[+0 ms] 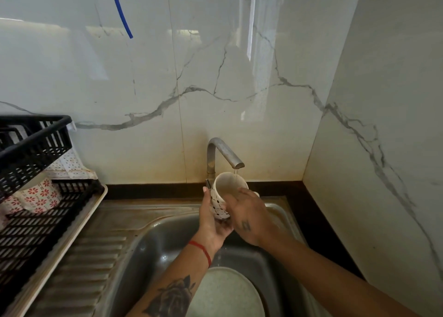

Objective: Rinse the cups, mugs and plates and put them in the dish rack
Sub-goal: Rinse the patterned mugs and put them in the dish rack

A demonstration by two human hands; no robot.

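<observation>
Rinsing step in hand: the left hand cradles the spotted mug from below and the left side, fingers curled round its wall, holding it under the tap over the sink. A thin stream runs from the spout into the mug. The right hand covers the mug's near-right side; fingers blurred, grip cannot be told. Mug's long axis is tilted, mouth pointing up and toward the far side, base down in the left palm. Next move likely: tip water out, carry left to the dish rack, where a red-flowered cup already sits. A plate waits in the sink, near side.
</observation>
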